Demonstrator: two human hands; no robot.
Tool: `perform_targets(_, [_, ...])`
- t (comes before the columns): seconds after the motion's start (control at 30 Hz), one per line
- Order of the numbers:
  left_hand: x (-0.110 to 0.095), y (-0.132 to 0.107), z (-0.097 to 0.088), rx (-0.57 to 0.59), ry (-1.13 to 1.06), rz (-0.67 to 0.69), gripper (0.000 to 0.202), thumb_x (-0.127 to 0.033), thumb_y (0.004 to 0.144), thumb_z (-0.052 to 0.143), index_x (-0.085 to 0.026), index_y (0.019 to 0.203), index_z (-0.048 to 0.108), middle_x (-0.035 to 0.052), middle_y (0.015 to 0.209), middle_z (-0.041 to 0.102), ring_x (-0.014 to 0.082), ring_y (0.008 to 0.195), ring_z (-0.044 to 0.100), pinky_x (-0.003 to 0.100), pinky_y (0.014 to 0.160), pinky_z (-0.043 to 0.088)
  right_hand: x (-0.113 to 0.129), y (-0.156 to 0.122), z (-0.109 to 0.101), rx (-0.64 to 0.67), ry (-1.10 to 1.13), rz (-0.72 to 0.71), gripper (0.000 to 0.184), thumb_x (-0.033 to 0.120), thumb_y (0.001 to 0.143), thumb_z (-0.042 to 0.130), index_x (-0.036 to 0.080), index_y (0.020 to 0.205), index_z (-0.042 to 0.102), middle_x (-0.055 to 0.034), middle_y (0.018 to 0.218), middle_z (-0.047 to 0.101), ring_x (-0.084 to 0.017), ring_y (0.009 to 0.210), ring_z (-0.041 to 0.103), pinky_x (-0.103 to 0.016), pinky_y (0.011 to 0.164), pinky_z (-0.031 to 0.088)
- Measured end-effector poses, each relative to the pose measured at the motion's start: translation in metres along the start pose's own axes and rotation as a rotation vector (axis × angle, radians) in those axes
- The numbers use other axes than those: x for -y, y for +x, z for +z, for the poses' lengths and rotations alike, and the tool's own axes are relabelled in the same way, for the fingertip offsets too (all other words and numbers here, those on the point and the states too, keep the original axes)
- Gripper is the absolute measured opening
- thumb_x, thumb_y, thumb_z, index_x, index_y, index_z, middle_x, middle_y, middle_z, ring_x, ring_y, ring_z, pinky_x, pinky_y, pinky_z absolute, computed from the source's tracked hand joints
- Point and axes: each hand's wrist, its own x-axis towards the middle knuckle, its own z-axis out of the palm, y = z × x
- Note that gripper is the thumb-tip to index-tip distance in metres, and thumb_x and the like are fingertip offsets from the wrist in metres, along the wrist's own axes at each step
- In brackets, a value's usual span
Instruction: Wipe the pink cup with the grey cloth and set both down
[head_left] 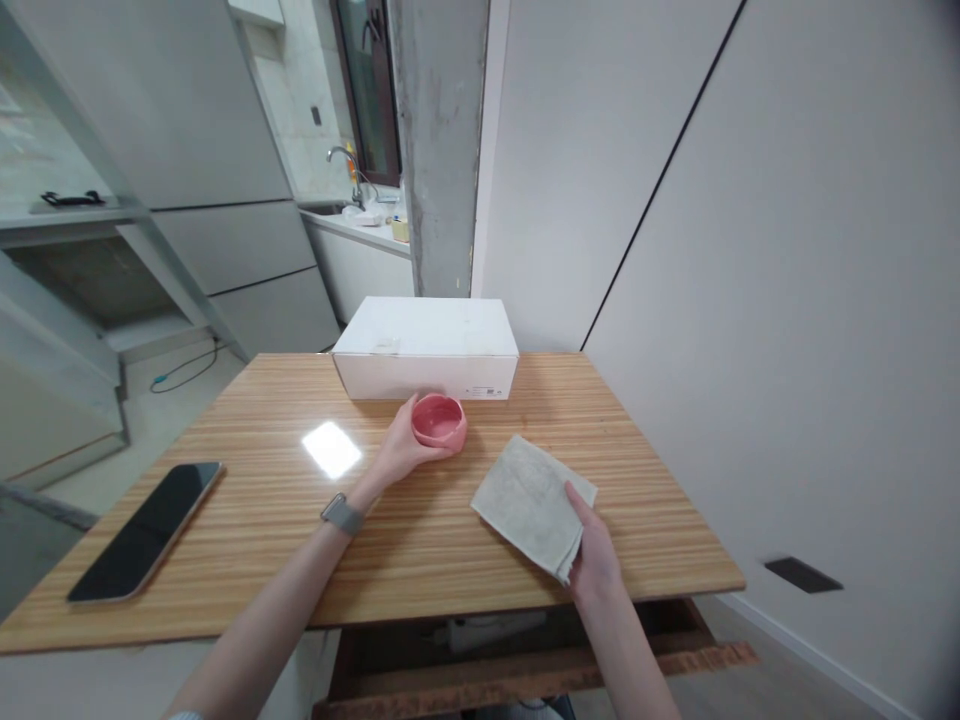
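A small pink bowl [439, 421] stands on the wooden table [300, 560] just in front of a white box. My left hand [401, 450] wraps round the bowl's left side, thumb at the rim; a grey watch sits on that wrist. A folded grey cloth [529, 500] lies flat to the right of the bowl. My right hand [592, 555] grips the cloth's near right corner, with the thumb on top and the fingers under it.
A white cardboard box [425, 348] sits at the table's far edge. A dark phone [146, 530] lies face up near the left front corner. A white wall runs close along the right. A kitchen counter with a tap stands far behind.
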Motion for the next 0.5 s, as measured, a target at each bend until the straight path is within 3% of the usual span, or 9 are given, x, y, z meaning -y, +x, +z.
perform_targets(0.17, [-0.019, -0.011, 0.009, -0.096, -0.069, 0.109, 0.082, -0.036, 0.054, 0.083, -0.021, 0.125, 0.046, 0.0101, 0.126, 0.053, 0.0262, 0.115, 0.054, 0.040, 0.099, 0.041, 0.003, 0.028, 0.039, -0.038, 0.009, -0.233, 0.037, 0.037, 0.076, 0.069, 0.019, 0.108, 0.064, -0.0050, 0.104, 0.072, -0.022, 0.101, 0.066, -0.036, 0.089, 0.054])
perform_targets(0.33, [-0.043, -0.018, 0.017, -0.148, -0.153, 0.237, 0.092, -0.033, 0.044, 0.088, -0.021, 0.126, 0.047, 0.0113, 0.129, 0.048, 0.0297, 0.121, 0.046, 0.043, 0.104, 0.036, -0.016, 0.063, 0.097, 0.183, -0.138, -0.418, 0.037, 0.043, 0.073, 0.069, 0.018, 0.100, 0.066, -0.0028, 0.103, 0.071, -0.021, 0.104, 0.064, -0.033, 0.094, 0.050])
perform_targets(0.4, [-0.043, -0.018, 0.019, -0.098, -0.335, 0.141, 0.093, -0.034, 0.044, 0.088, -0.022, 0.127, 0.048, 0.0113, 0.131, 0.049, 0.0306, 0.121, 0.047, 0.043, 0.103, 0.037, -0.023, 0.074, 0.111, 0.168, -0.130, -0.478, 0.037, 0.045, 0.073, 0.067, 0.017, 0.098, 0.066, -0.0028, 0.101, 0.071, -0.021, 0.098, 0.066, -0.034, 0.091, 0.051])
perform_targets(0.5, [-0.036, -0.015, 0.021, 0.046, -0.776, -0.164, 0.063, -0.045, 0.070, 0.072, -0.021, 0.125, 0.052, 0.0111, 0.129, 0.055, 0.0282, 0.116, 0.053, 0.041, 0.097, 0.043, -0.030, 0.085, 0.118, 0.131, -0.108, -0.505, 0.040, 0.048, 0.075, 0.063, 0.016, 0.100, 0.064, -0.0038, 0.101, 0.071, -0.020, 0.095, 0.066, -0.035, 0.088, 0.051])
